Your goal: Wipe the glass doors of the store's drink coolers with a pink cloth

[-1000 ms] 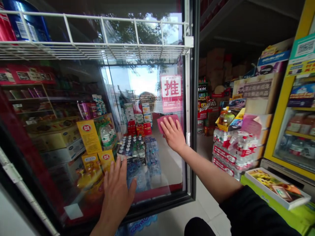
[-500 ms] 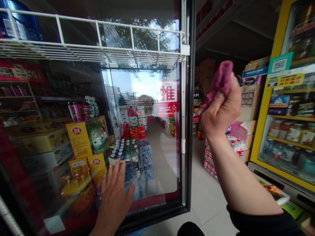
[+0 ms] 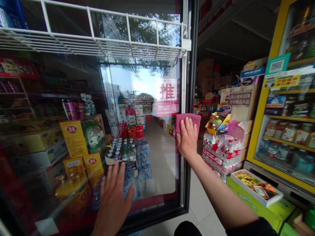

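Note:
A glass door (image 3: 164, 157) with a dark frame fills the left and middle of the view. My left hand (image 3: 114, 193) lies flat on its lower glass, fingers spread, holding nothing. At the door's right edge, my right hand (image 3: 187, 137) presses a folded pinkish-purple cloth (image 3: 180, 123) against the metal strip and frame. The fingers lie extended over the cloth, so its middle is covered. Above both hands, a white wire rack (image 3: 110, 46) is fixed across the door. A red-and-white sticker (image 3: 167, 93) shows on the glass just above the cloth.
On the right stands a yellow-framed display cooler (image 3: 261, 108) with bottles. Shrink-wrapped bottle packs (image 3: 219, 157) sit on the floor beside the door, near a green box (image 3: 261, 203) bearing a white tray (image 3: 275, 198). Stacked yellow boxes (image 3: 73, 137) and bottles appear in the glass.
My right hand has come down and left from the air beside the door, bringing the bunched cloth flat onto the door's edge. My left hand stays on the glass.

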Demonstrator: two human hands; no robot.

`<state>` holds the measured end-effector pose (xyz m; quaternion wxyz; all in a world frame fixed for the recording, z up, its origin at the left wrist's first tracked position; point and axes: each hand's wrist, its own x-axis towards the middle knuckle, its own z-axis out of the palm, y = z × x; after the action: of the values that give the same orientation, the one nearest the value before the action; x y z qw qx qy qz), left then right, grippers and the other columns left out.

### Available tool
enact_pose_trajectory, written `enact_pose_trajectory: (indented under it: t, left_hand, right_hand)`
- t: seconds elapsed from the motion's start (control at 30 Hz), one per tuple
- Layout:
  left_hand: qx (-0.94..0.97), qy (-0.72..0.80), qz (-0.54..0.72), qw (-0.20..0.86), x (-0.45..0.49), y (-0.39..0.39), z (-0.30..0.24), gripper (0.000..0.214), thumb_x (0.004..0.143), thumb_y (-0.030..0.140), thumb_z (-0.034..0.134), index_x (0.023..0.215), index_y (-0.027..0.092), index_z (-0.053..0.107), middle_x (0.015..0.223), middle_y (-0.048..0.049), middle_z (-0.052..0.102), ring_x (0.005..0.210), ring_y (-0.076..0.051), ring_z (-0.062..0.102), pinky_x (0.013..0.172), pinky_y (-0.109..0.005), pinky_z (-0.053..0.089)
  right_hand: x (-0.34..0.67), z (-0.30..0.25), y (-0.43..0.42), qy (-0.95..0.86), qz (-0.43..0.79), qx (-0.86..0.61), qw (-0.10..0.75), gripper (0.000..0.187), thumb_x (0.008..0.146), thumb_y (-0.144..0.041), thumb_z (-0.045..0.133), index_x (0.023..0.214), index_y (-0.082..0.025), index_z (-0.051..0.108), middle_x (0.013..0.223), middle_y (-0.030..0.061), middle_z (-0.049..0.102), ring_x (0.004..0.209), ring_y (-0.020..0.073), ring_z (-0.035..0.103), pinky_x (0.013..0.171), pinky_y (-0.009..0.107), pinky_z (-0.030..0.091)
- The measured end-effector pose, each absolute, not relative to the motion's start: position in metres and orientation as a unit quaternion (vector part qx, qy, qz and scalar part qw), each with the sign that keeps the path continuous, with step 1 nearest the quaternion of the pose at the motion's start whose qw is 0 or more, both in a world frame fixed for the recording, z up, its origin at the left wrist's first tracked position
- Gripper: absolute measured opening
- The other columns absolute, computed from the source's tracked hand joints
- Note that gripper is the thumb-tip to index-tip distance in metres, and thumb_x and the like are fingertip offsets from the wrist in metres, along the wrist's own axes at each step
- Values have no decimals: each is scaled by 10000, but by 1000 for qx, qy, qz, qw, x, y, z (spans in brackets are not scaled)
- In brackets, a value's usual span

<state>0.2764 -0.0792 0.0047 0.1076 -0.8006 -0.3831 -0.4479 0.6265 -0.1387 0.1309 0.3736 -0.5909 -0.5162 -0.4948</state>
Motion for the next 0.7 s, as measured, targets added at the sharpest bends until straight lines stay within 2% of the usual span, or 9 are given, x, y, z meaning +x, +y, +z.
enact_pose_trajectory:
  t: [0.17,0.3,0.47,0.7]
  left_hand:
    - [-803,-376,-448,116,286,-79,0,814,1047,392,512,1767,273,154,1823,-157,320,1691,-394,305,1301,-682,366]
    - [-803,-372,-450,118,293,-80,-6,809,1050,365,516,1766,276,152,1817,-159,333,1686,-398,315,1290,-680,382]
    - [-805,-378,-445,106,295,-83,-22,813,1049,358,527,1766,292,150,1813,-154,342,1695,-394,299,1278,-692,403]
    - [-808,-404,-425,58,291,-79,-50,868,1037,384,563,1772,319,106,1822,-162,317,1695,-407,295,1254,-716,439]
  right_hand:
    - [640,60,-147,-539,-493,-609,308,848,1095,-224,504,1797,-225,30,1799,228,338,1723,373,212,1315,702,350]
    - [650,37,-140,-548,-482,-615,300,836,1085,-236,535,1795,-207,95,1772,240,390,1696,390,295,1310,702,357]
    - [653,63,-123,-549,-455,-623,323,819,1074,-264,539,1790,-188,149,1797,226,342,1709,395,257,1340,725,278]
    - [661,144,-95,-503,-477,-586,420,792,1102,-268,389,1794,-184,11,1865,189,144,1748,362,73,1351,714,247]
